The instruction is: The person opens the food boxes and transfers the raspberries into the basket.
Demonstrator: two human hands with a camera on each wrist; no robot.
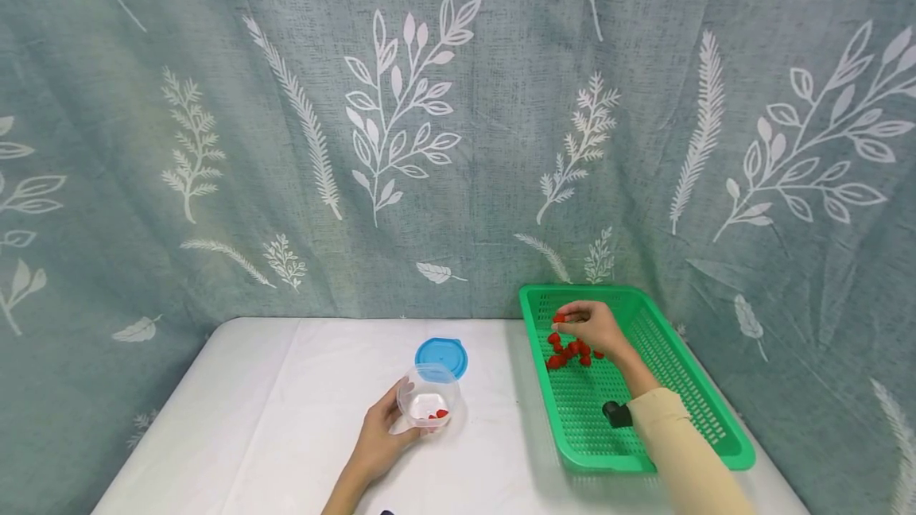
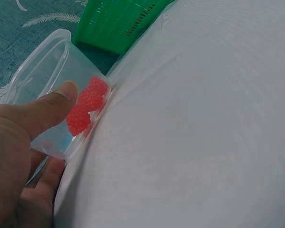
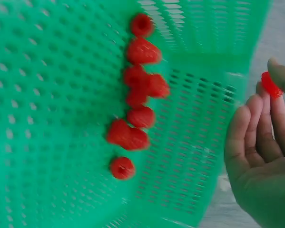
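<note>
A clear plastic tub (image 1: 418, 400) stands on the white cloth, gripped by my left hand (image 1: 382, 435) from its left side. Through its wall in the left wrist view I see several red raspberries (image 2: 90, 100) at the bottom, with the thumb (image 2: 56, 104) pressed along the outside. Over the far part of the green basket (image 1: 587, 463), my right hand (image 1: 595, 328) pinches one raspberry (image 3: 270, 86) between thumb and fingertips. Several more raspberries (image 3: 141, 116) lie in the basket below that hand, some touching each other.
Just behind the tub, a round blue lid (image 1: 441, 354) lies flat on the white cloth (image 1: 286, 420). The basket's raised perforated walls stand to the right of the tub. A grey-green curtain (image 1: 458, 261) with white leaf prints hangs behind the table.
</note>
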